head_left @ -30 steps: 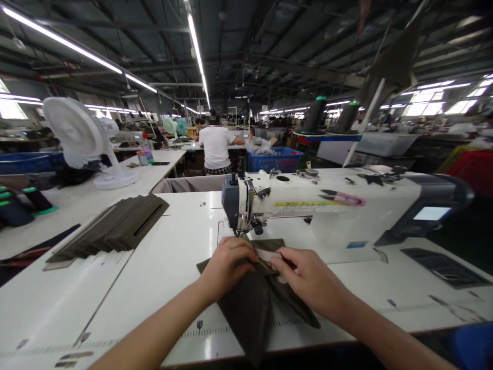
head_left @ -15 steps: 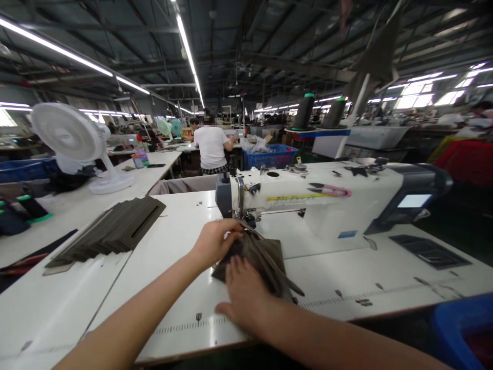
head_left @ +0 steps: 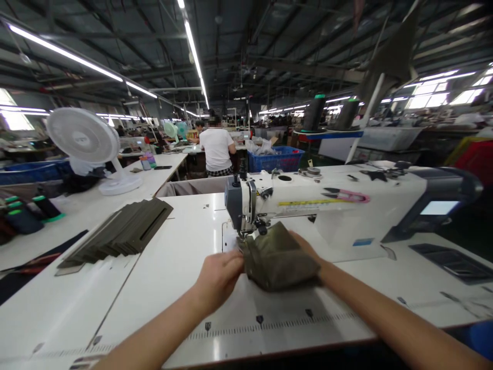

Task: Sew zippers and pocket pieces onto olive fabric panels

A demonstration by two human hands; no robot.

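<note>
An olive-brown fabric piece (head_left: 279, 259) lies folded and bulging under the head of a white sewing machine (head_left: 327, 221), its left edge close to the needle and presser foot (head_left: 242, 234). My left hand (head_left: 219, 277) is closed, thumb and fingers pinching the fabric's left edge just in front of the foot. My right hand (head_left: 306, 246) is behind the fabric's right side. Its fingers are hidden by the cloth, so their grip cannot be made out.
A stack of olive-brown fabric pieces (head_left: 119, 234) lies on the table to the left, near a white fan (head_left: 87, 139). Pink-handled thread snips (head_left: 348, 195) rest on the machine arm. Thread cones (head_left: 314, 113) stand behind it. A person in a white shirt (head_left: 216, 149) sits ahead.
The fabric has turned and lifted into a bulging fold at the needle. My right hand went from lying flat on top to behind its right side. My left hand moved slightly nearer me.
</note>
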